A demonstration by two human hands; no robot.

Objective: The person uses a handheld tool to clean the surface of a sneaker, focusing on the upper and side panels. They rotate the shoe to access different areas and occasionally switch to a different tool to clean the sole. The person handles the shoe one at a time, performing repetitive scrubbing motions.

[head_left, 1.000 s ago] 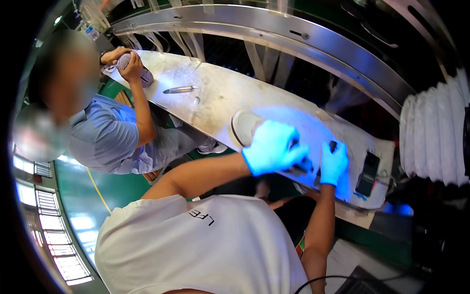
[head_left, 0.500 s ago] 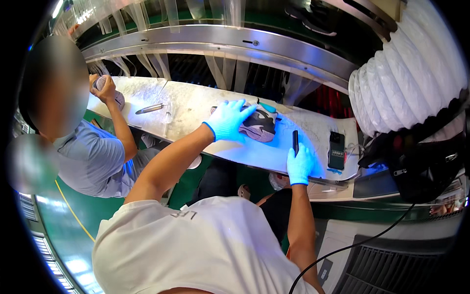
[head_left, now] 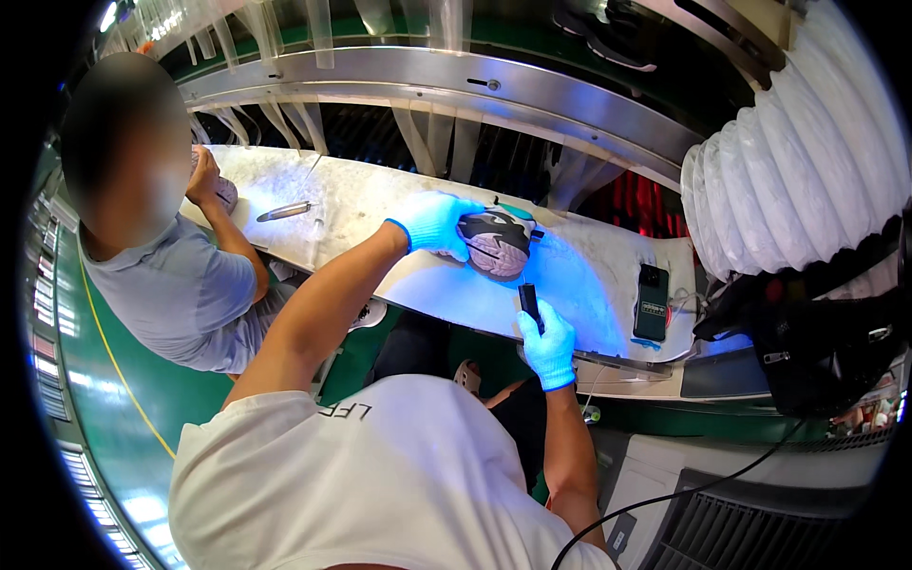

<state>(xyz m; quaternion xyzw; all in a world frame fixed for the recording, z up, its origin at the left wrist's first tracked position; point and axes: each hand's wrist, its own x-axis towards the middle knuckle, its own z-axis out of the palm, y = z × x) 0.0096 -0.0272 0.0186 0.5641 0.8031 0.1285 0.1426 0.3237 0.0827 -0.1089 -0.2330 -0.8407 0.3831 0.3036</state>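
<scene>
Head view: left hand, gloved, closed over shoe mid-counter. Right hand grips dark torch at near edge. Judgement: hold shoe steady, beam angled onto it.

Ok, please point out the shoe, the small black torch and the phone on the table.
shoe [head_left: 496,243], head view, on its grey side.
torch [head_left: 529,302], head view, on its black body above the right hand.
phone [head_left: 652,302], head view, on its dark screen.

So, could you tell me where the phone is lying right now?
In the head view the phone lies flat at the right end of the bench, right of the shoe and the right hand.
</scene>
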